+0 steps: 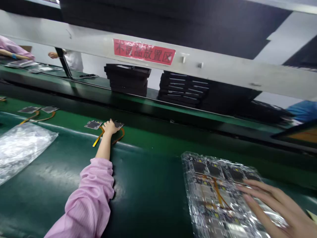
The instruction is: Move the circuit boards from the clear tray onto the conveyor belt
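Note:
My left hand (110, 127), in a pink sleeve, reaches to the far part of the green bench, its fingers closed at a small circuit board (119, 124) with an orange ribbon cable (122, 134). Just left of it lies a second circuit board (93, 124) with its own ribbon cable (98, 137). At the right, my right hand (274, 205) is spread over a clear plastic tray (187, 185) holding several boards and orange ribbon cables. Its fingers are stretched out, close to the tray's surface; whether they touch it I cannot tell.
Two more boards (29, 109) with cables lie far left, behind a clear plastic bag (22, 145). Stacks of black trays (127, 79) stand on the rear ledge under a shelf with a red label (144, 52). Other people (16, 49) are beyond the ledge.

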Action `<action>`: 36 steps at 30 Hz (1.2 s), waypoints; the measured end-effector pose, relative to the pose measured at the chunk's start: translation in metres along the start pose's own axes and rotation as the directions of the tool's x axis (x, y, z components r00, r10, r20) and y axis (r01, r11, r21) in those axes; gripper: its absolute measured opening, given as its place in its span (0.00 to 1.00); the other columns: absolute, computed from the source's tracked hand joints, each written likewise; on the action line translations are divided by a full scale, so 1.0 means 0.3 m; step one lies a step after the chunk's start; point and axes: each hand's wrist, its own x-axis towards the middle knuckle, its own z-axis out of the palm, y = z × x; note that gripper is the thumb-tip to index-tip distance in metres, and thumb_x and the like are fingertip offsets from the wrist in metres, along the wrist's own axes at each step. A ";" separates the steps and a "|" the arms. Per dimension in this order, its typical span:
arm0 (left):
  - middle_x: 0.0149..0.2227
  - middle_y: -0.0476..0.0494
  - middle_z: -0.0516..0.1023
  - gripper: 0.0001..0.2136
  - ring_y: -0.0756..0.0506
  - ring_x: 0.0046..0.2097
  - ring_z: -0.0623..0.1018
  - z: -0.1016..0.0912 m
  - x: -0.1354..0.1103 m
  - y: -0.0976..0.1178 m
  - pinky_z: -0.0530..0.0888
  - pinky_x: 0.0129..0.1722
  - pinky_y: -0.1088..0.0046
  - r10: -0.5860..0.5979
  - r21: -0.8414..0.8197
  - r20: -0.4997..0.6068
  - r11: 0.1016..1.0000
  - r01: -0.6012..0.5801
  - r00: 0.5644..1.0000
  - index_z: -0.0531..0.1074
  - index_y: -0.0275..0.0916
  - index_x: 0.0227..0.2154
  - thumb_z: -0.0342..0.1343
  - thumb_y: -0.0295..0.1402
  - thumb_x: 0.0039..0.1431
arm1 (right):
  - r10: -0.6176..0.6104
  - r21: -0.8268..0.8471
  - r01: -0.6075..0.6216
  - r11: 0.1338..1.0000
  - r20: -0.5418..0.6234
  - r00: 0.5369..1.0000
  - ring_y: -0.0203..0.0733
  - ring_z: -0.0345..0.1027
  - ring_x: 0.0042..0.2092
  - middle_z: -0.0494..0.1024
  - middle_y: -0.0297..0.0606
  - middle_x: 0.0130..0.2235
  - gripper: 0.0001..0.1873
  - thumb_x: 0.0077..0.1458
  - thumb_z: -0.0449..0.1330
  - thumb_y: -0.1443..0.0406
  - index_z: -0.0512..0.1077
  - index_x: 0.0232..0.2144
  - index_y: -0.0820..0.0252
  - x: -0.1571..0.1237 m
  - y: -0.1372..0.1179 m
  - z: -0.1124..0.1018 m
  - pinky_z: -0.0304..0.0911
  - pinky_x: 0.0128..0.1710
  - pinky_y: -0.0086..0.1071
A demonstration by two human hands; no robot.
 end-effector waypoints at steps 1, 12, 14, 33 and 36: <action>0.65 0.15 0.60 0.46 0.22 0.67 0.58 0.000 0.000 0.006 0.55 0.64 0.47 -0.005 -0.018 0.007 1.000 0.005 1.000 0.57 0.26 0.64 0.69 0.39 0.43 | -0.040 0.031 0.039 0.999 0.043 0.998 0.57 0.75 0.46 0.79 0.37 0.47 0.12 0.57 0.54 0.43 0.76 0.40 0.20 -0.002 -0.016 -0.008 0.72 0.36 0.55; 0.29 0.43 0.78 0.17 0.43 0.30 0.78 -0.080 -0.106 0.153 0.75 0.29 0.70 0.296 -0.459 0.270 0.876 -0.148 0.916 0.72 0.35 0.30 0.68 0.40 0.39 | -0.051 0.288 -0.034 0.957 0.281 0.958 0.55 0.73 0.47 0.78 0.37 0.46 0.09 0.68 0.56 0.56 0.77 0.44 0.42 -0.033 -0.210 -0.035 0.73 0.44 0.50; 0.32 0.42 0.79 0.18 0.44 0.31 0.78 -0.076 -0.213 0.253 0.76 0.27 0.71 0.418 -0.581 0.247 0.786 -0.212 0.874 0.71 0.36 0.31 0.68 0.40 0.40 | 0.053 0.347 -0.156 0.925 0.290 0.956 0.52 0.74 0.45 0.79 0.37 0.44 0.10 0.68 0.57 0.56 0.77 0.45 0.45 -0.030 -0.245 -0.021 0.73 0.42 0.47; 0.45 0.48 0.69 0.14 0.51 0.39 0.78 0.002 -1.065 0.455 0.78 0.43 0.71 0.870 -0.986 0.163 0.135 0.095 0.466 0.61 0.41 0.36 0.64 0.35 0.59 | 0.467 0.530 -0.375 0.760 -0.043 0.883 0.46 0.74 0.36 0.80 0.36 0.37 0.12 0.59 0.67 0.53 0.78 0.38 0.54 -0.054 -0.269 0.057 0.70 0.39 0.40; 0.46 0.48 0.69 0.14 0.52 0.38 0.78 0.006 -1.069 0.450 0.77 0.41 0.73 0.876 -0.983 0.179 0.145 0.109 0.448 0.61 0.42 0.36 0.64 0.34 0.59 | 0.411 0.548 -0.341 0.764 -0.005 0.912 0.45 0.72 0.35 0.79 0.36 0.35 0.12 0.59 0.66 0.53 0.79 0.33 0.54 -0.050 -0.254 0.045 0.69 0.40 0.40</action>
